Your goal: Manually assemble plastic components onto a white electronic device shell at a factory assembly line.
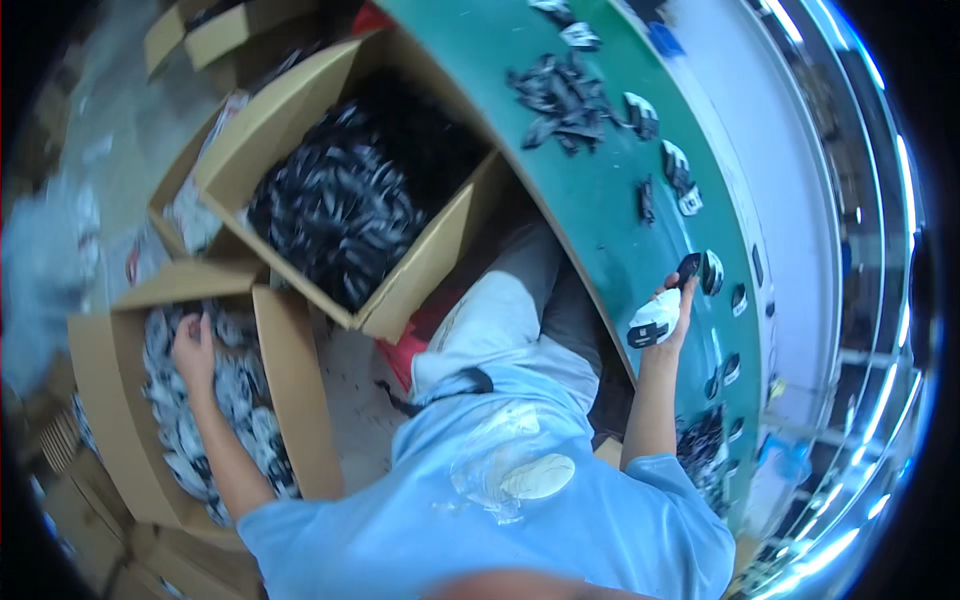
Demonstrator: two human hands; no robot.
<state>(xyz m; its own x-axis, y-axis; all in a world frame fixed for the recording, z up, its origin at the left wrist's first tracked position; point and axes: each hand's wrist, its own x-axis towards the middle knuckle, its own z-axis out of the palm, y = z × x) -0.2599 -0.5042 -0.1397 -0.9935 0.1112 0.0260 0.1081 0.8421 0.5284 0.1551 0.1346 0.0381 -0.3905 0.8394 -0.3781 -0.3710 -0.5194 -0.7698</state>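
My right hand [683,312], over the green work surface [640,225], is closed around a rounded white-and-black piece [655,318]. A dark part [688,268] shows at its fingertips; whether it belongs to the same piece I cannot tell. My left hand [193,350] reaches into a cardboard box [105,400] on the left, over a heap of similar white-and-black pieces [235,385]. Its thumb and a finger stand apart, and I see nothing held between them. Close to my right hand, another white-and-black piece [712,272] lies on the green surface.
A large open carton [285,265] full of black strips [335,190] stands ahead of me, beside the green surface. Loose black strips [565,100] lie at its far end, and more dark pieces [703,445] lie nearer. Several white-and-black pieces [678,165] line its right side.
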